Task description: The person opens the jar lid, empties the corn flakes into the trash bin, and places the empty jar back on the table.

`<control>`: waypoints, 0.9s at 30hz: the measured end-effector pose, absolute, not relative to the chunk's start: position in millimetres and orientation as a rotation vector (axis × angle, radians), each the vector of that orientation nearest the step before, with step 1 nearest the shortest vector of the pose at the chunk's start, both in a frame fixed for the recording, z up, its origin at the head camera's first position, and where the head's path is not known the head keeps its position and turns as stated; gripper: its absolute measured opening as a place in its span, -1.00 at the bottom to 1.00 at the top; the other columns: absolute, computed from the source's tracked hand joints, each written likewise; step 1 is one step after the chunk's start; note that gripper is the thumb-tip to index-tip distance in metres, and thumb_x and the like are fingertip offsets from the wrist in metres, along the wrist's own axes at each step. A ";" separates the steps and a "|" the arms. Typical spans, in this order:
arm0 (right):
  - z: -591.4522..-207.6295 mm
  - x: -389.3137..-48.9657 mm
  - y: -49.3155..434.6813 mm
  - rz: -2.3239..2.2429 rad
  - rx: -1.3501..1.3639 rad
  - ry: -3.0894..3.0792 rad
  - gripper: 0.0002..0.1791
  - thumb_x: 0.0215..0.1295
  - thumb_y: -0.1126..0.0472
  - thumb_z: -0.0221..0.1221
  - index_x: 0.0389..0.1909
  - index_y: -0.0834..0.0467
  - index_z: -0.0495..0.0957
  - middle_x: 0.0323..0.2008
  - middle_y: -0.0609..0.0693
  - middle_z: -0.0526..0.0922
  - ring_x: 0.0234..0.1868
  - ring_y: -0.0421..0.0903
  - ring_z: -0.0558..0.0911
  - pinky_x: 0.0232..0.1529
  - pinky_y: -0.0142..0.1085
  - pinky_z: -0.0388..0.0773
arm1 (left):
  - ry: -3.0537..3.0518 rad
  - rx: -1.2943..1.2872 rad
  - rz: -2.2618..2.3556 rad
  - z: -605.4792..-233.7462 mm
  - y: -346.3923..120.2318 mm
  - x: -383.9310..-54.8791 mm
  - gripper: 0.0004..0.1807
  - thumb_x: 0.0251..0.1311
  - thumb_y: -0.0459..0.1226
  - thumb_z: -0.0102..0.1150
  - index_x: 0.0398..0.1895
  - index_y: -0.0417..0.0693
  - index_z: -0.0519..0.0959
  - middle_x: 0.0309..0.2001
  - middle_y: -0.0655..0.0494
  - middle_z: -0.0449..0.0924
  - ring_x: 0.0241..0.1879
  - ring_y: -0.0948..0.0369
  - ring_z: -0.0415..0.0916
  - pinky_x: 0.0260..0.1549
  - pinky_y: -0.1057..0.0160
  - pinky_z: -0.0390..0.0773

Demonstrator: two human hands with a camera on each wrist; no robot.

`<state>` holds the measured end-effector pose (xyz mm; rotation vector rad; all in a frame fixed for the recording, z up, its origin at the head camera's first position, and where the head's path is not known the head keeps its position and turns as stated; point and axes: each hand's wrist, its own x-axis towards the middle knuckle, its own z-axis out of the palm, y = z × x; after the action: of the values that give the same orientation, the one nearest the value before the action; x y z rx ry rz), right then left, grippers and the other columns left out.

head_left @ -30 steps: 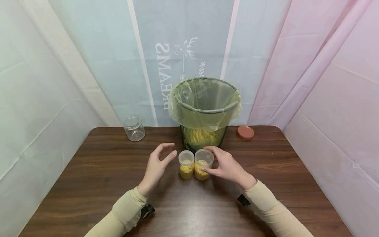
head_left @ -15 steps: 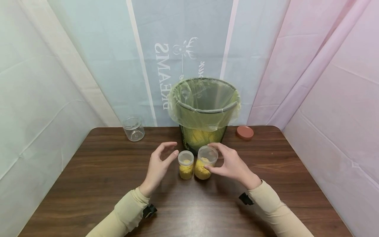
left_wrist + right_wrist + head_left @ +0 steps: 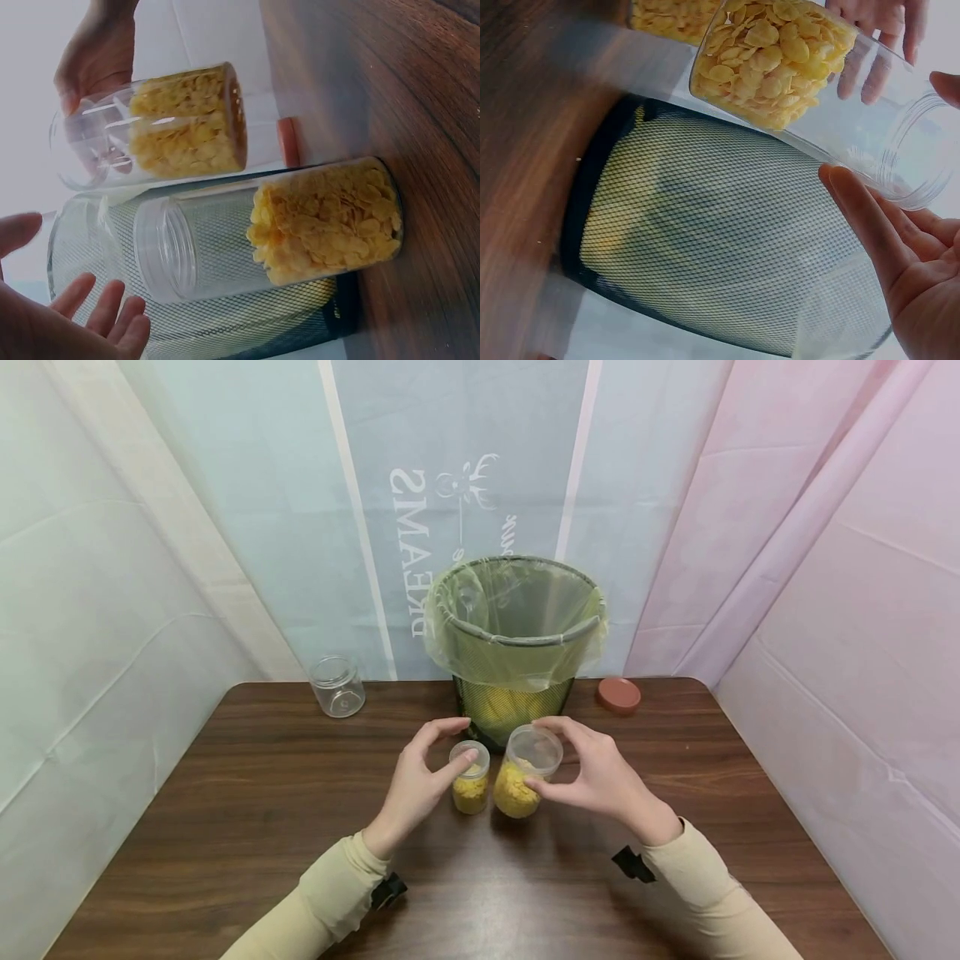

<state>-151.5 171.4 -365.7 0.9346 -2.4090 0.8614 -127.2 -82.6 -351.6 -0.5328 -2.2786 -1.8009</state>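
The dark brown, wood-grained desk [image 3: 225, 810] has rounded far corners. On it stand a clear jar [image 3: 337, 691] at far left, a mesh bin [image 3: 525, 710] and, just in front, a jar of yellow flakes [image 3: 470, 792]; a reddish lid [image 3: 618, 695] lies far right.

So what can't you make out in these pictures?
Head: the inner bottom of the mesh wastebasket, behind its front wall.
Head: some curtain lettering, behind the wastebasket.
Left wrist: the wastebasket's pale base mark, too small to read.
Right wrist: most of the standing cornflake jar, past the top edge and behind the held jar.
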 end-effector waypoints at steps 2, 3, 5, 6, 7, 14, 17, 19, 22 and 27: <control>-362.8 -150.1 172.6 0.865 0.930 -2.402 -0.24 -0.15 -0.06 0.45 0.12 0.11 0.44 0.00 -0.09 0.60 -0.09 -0.22 0.60 -0.09 -0.36 0.54 | -2.288 -0.590 -1.792 -351.0 -81.1 -125.5 -0.55 0.09 -0.39 0.29 0.10 -0.20 0.49 0.12 -0.14 0.50 0.17 0.00 0.41 0.22 -0.01 0.32; -361.4 -149.4 173.1 0.879 0.930 -2.398 -0.24 -0.16 -0.05 0.46 0.12 0.11 0.44 0.00 -0.08 0.60 -0.09 -0.22 0.61 -0.10 -0.38 0.54 | -2.294 -0.617 -1.786 -350.9 -80.4 -124.7 -0.52 0.07 -0.39 0.30 0.12 -0.20 0.48 0.12 -0.14 0.50 0.17 0.01 0.40 0.22 0.04 0.33; -358.7 -147.8 174.0 0.922 0.934 -2.390 -0.24 -0.16 -0.01 0.47 0.12 0.12 0.44 0.00 -0.06 0.60 -0.10 -0.21 0.61 -0.12 -0.40 0.56 | -2.304 -0.664 -1.779 -350.6 -79.0 -123.2 -0.47 0.04 -0.39 0.33 0.14 -0.18 0.47 0.13 -0.12 0.48 0.18 0.02 0.39 0.22 0.12 0.33; -357.3 -147.2 174.3 0.949 0.935 -2.388 -0.24 -0.17 0.01 0.48 0.12 0.12 0.43 0.00 -0.06 0.60 -0.12 -0.20 0.62 -0.15 -0.40 0.58 | -2.309 -0.684 -1.777 -350.4 -78.3 -122.6 -0.45 0.03 -0.39 0.34 0.15 -0.17 0.46 0.13 -0.10 0.48 0.19 0.03 0.38 0.23 0.14 0.33; -355.9 -146.5 174.7 0.964 0.934 -2.387 -0.24 -0.17 0.02 0.48 0.13 0.11 0.43 0.00 -0.06 0.60 -0.13 -0.21 0.62 -0.16 -0.40 0.59 | -2.313 -0.702 -1.773 -350.3 -77.6 -122.2 -0.44 0.02 -0.39 0.35 0.16 -0.16 0.46 0.14 -0.10 0.47 0.19 0.04 0.38 0.23 0.16 0.33; -349.3 -145.6 178.3 1.067 0.936 -2.327 -0.24 -0.20 0.14 0.50 0.13 0.10 0.44 -0.04 -0.05 0.62 -0.19 -0.19 0.65 -0.20 -0.51 0.58 | -2.332 -0.772 -1.700 -359.5 -71.1 -125.4 -0.36 -0.06 -0.37 0.41 0.19 -0.13 0.44 0.12 -0.03 0.47 0.18 0.08 0.37 0.23 -0.04 0.32; -343.6 -143.7 177.3 1.110 0.938 -2.311 -0.24 -0.23 0.22 0.50 0.12 0.15 0.45 -0.07 -0.01 0.63 -0.20 -0.14 0.66 -0.22 -0.48 0.60 | -2.341 -0.826 -1.642 -374.4 -67.8 -131.1 -0.27 -0.10 -0.30 0.46 0.23 -0.04 0.40 0.17 0.05 0.44 0.19 0.14 0.34 0.21 -0.07 0.32; -336.8 -140.2 175.2 1.125 0.938 -2.303 -0.25 -0.25 0.28 0.50 0.10 0.20 0.45 -0.09 0.04 0.64 -0.22 -0.10 0.67 -0.23 -0.44 0.61 | -2.348 -0.859 -1.616 -380.7 -65.6 -132.4 -0.22 -0.12 -0.24 0.48 0.26 0.02 0.37 0.20 0.10 0.42 0.20 0.17 0.33 0.20 -0.06 0.33; -325.5 -133.2 170.8 1.154 0.956 -2.265 -0.26 -0.28 0.36 0.49 0.06 0.31 0.46 -0.13 0.13 0.65 -0.26 -0.01 0.68 -0.26 -0.38 0.63 | -2.354 -0.892 -1.613 -382.9 -62.8 -131.5 -0.19 -0.12 -0.18 0.48 0.28 0.06 0.34 0.22 0.14 0.40 0.21 0.20 0.32 0.18 -0.06 0.35; -323.5 -131.2 171.3 1.242 0.964 -2.237 -0.26 -0.28 0.43 0.48 0.07 0.31 0.44 -0.15 0.16 0.65 -0.29 -0.03 0.69 -0.26 -0.41 0.63 | -2.377 -0.900 -1.590 -382.9 -59.2 -128.4 -0.17 -0.12 -0.11 0.48 0.29 0.09 0.32 0.23 0.24 0.39 0.22 0.23 0.29 0.13 -0.01 0.37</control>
<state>-131.2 171.3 -323.5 0.9636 -2.2373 1.2418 -128.4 -59.2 -382.9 -0.9003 -2.3771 -1.5899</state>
